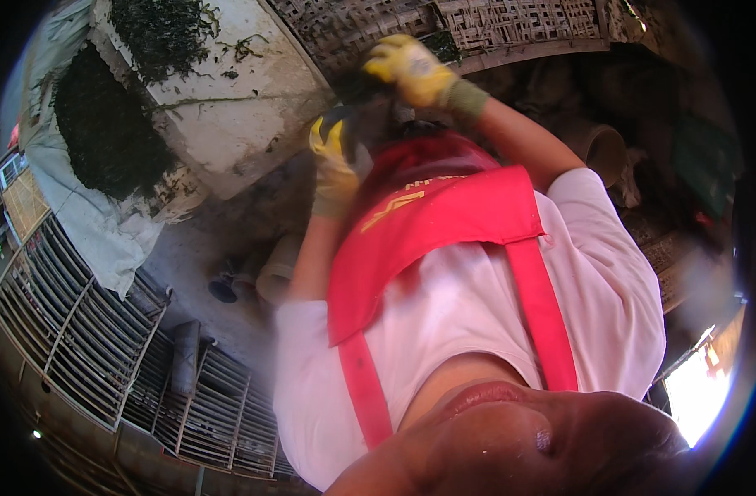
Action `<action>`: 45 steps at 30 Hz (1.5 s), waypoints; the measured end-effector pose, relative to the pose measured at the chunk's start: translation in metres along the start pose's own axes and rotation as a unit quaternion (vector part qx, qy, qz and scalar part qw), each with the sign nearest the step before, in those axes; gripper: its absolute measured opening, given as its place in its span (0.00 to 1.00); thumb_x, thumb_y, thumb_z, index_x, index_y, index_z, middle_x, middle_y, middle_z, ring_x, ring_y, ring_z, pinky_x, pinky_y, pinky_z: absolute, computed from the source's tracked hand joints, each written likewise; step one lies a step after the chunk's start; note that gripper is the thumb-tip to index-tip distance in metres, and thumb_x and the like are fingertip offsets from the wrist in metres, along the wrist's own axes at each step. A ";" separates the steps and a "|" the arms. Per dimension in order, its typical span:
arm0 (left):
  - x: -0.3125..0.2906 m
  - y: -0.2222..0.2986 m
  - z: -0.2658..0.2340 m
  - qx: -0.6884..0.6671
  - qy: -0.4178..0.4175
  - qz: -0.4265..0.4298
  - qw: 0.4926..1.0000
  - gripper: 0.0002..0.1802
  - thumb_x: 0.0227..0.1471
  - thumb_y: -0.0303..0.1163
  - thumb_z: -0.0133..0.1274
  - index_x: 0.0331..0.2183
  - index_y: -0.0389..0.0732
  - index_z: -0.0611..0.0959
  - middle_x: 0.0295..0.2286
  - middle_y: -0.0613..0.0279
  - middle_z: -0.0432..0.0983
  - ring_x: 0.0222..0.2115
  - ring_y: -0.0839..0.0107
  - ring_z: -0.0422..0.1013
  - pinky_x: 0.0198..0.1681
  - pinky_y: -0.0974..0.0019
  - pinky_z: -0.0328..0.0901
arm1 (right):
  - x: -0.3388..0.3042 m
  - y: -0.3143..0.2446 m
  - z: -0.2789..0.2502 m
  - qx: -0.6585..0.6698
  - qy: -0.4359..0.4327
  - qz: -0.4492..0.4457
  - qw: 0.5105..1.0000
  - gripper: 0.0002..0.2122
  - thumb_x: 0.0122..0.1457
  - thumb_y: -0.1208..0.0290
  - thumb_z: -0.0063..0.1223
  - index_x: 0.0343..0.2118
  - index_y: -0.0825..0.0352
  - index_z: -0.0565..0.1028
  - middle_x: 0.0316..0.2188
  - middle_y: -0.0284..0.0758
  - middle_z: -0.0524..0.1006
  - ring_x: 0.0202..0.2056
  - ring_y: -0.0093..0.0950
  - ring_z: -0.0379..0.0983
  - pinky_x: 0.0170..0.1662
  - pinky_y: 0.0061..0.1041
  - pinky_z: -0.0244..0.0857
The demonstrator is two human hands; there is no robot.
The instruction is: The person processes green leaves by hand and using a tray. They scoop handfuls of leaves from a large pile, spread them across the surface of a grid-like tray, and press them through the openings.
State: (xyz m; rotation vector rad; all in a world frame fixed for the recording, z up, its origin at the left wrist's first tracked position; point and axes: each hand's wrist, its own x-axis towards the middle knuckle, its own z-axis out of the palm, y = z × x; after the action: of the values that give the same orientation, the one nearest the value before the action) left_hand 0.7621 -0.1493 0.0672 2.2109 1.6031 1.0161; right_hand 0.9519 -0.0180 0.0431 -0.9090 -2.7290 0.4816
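Both my hands wear yellow-coated work gloves with greenish cuffs. My left hand [335,161] is beside the near right edge of a pale table [221,157], its fingers curled against a dark thing I cannot make out. Farther up and right, my right hand [415,74] reaches over the dark gap between the table and a woven tray [519,25]. Its fingers look bent but are smeared by motion, and what they hold, if anything, cannot be told. Dark green leafy strands lie in a heap [159,37] on the table, with a larger dark heap [105,124] left of it.
Pale sheeting [105,219] hangs over the table's left side. Metal railings [72,314] stand at lower left. A pale round container [277,269] is near my left arm, and another round tub [601,153] lies beyond my right arm. I wear a red apron [444,207].
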 end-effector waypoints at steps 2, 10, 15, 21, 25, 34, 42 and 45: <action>-0.023 -0.013 -0.003 -0.023 -0.086 -0.049 0.995 0.16 0.42 0.18 0.49 0.39 0.36 0.77 0.42 0.47 0.70 0.42 0.49 0.69 0.46 0.55 0.65 | -0.031 0.031 -0.023 -0.019 -0.087 0.082 0.993 0.19 0.49 0.75 0.52 0.46 0.62 0.74 0.47 0.40 0.74 0.53 0.41 0.66 0.57 0.37 0.59; 0.007 -0.023 0.033 0.255 -0.307 0.050 0.916 0.21 0.50 0.34 0.48 0.47 0.43 0.77 0.50 0.50 0.70 0.51 0.55 0.67 0.55 0.50 0.57 | -0.049 0.006 -0.044 0.200 -0.090 0.076 0.973 0.22 0.55 0.77 0.44 0.55 0.64 0.69 0.56 0.45 0.67 0.54 0.44 0.65 0.58 0.35 0.59; 0.019 -0.026 0.053 0.278 -0.358 0.014 0.891 0.20 0.51 0.32 0.46 0.47 0.42 0.77 0.48 0.52 0.72 0.49 0.56 0.68 0.54 0.51 0.58 | -0.011 0.021 -0.015 0.127 -0.087 0.102 0.983 0.21 0.54 0.77 0.44 0.54 0.65 0.69 0.52 0.46 0.71 0.48 0.44 0.71 0.52 0.35 0.66; 0.025 -0.017 0.053 0.265 -0.358 0.006 0.895 0.20 0.50 0.32 0.46 0.47 0.41 0.77 0.49 0.49 0.70 0.50 0.56 0.66 0.55 0.50 0.58 | 0.037 0.014 0.013 0.025 -0.125 0.052 0.990 0.16 0.52 0.75 0.49 0.46 0.63 0.74 0.38 0.42 0.76 0.40 0.42 0.74 0.44 0.36 0.69; 0.014 -0.012 0.020 0.220 -0.293 0.008 0.930 0.20 0.51 0.31 0.46 0.47 0.42 0.76 0.49 0.49 0.70 0.51 0.55 0.66 0.56 0.49 0.57 | -0.012 0.052 -0.031 -0.013 -0.158 0.096 0.983 0.16 0.51 0.76 0.51 0.44 0.61 0.77 0.37 0.42 0.77 0.40 0.42 0.75 0.43 0.37 0.70; 0.030 -0.024 0.059 0.261 -0.324 0.025 0.909 0.22 0.51 0.31 0.47 0.50 0.41 0.74 0.52 0.47 0.68 0.54 0.53 0.64 0.55 0.51 0.59 | -0.008 0.047 -0.024 -0.114 -0.171 0.142 0.968 0.19 0.51 0.76 0.47 0.49 0.64 0.72 0.48 0.43 0.73 0.47 0.43 0.71 0.51 0.37 0.66; 0.016 -0.170 -0.016 0.266 -0.042 -0.252 0.930 0.21 0.56 0.38 0.52 0.48 0.38 0.77 0.47 0.48 0.69 0.43 0.62 0.70 0.44 0.63 0.68 | 0.005 0.019 -0.024 0.135 -0.016 0.058 0.989 0.30 0.48 0.76 0.51 0.58 0.65 0.64 0.55 0.47 0.68 0.53 0.44 0.67 0.56 0.34 0.62; 0.022 -0.175 0.024 -0.153 -0.010 -0.415 0.897 0.15 0.58 0.34 0.48 0.44 0.37 0.78 0.41 0.56 0.73 0.40 0.69 0.71 0.45 0.67 0.67 | 0.041 -0.001 0.023 0.047 0.042 0.012 0.998 0.29 0.50 0.73 0.52 0.58 0.67 0.63 0.50 0.49 0.71 0.50 0.42 0.70 0.52 0.35 0.65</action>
State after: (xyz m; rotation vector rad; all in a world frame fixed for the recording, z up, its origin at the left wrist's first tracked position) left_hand 0.6505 -0.0590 -0.0376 1.1190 1.9242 0.8721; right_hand 0.9126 0.0009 0.0266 -0.9165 -2.5998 0.5591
